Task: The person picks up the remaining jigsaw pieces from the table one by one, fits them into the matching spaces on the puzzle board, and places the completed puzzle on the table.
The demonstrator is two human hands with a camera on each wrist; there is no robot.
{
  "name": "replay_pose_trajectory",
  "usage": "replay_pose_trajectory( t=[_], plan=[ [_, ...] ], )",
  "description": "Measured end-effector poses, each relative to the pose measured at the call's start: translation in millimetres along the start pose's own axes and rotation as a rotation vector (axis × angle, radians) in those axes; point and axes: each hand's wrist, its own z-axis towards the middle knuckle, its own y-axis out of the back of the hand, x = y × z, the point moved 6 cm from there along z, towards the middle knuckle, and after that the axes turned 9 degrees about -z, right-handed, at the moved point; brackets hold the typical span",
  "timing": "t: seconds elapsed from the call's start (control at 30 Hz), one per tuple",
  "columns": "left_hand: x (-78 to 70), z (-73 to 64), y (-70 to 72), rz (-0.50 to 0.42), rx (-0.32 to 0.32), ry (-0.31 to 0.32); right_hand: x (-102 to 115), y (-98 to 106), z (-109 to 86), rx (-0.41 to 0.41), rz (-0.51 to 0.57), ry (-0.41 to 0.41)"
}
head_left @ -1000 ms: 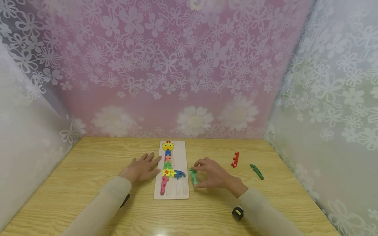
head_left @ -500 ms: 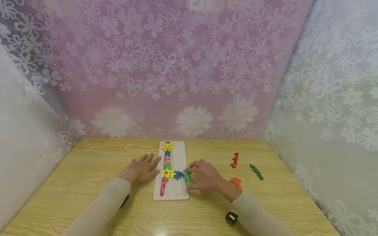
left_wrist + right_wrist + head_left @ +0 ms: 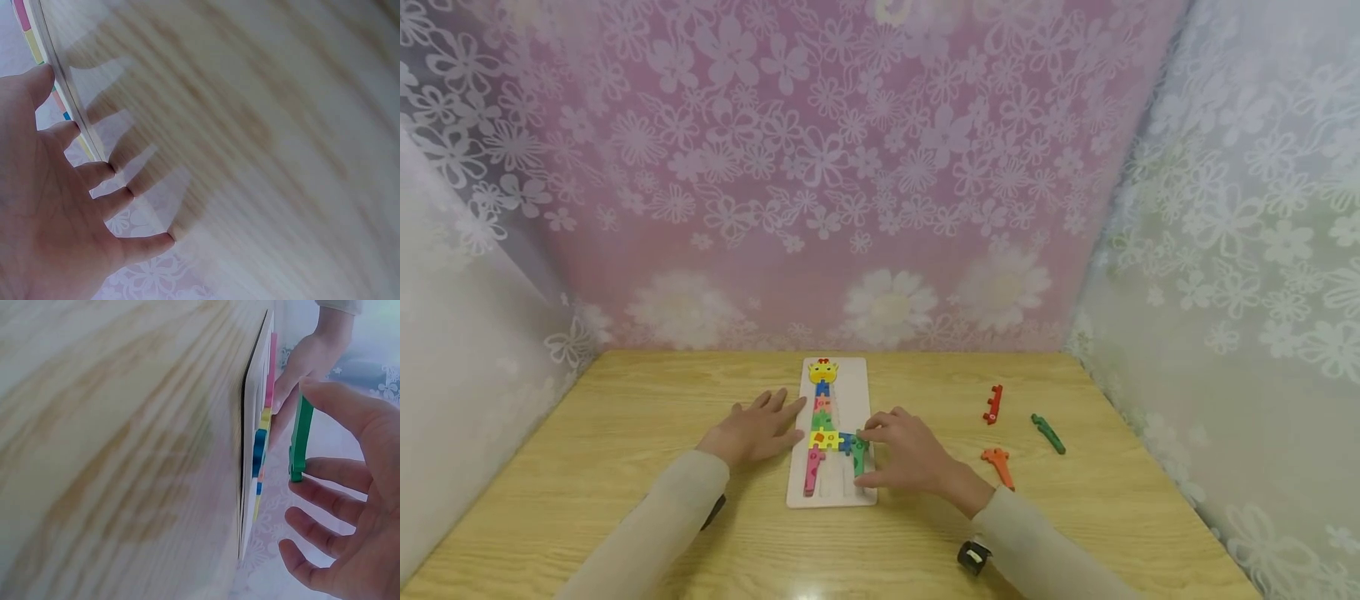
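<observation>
A pale puzzle board (image 3: 852,385) lies on the table with a giraffe picture in it: a yellow head (image 3: 823,372), a neck of several coloured pieces, a yellow body piece (image 3: 827,440), a pink leg piece (image 3: 812,473) and a partly hidden blue piece (image 3: 846,443). My right hand (image 3: 910,454) pinches a green puzzle piece (image 3: 302,434) between thumb and fingers, above the board's lower right part. In the right wrist view a gap shows between that piece and the board. My left hand (image 3: 754,429) has its fingers spread, with fingertips (image 3: 74,127) at the board's left edge.
On the wooden table (image 3: 925,542), right of the board, lie a red puzzle piece (image 3: 993,405), a dark green piece (image 3: 1048,434) and an orange piece (image 3: 998,467). Floral curtains (image 3: 820,183) stand behind and at both sides.
My right hand has carried the green puzzle piece leftward from beside the board to over it. The orange piece, hidden earlier by the right arm, now shows. The left hand stays at the board's edge.
</observation>
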Motion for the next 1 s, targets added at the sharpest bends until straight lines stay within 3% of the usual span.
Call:
replay_pose_trajectory(
  t=[0.23, 1.0],
  plan=[
    [-2.8, -2.8, 5.0, 0.009, -0.004, 0.002, 9.8, 1.2, 8.0, -0.007, -0.031, 0.024],
    [1.0, -1.5, 0.6, -0.02, -0.003, 0.012, 27.7, -12.5, 17.8, 0.053, -0.048, -0.041]
  ],
)
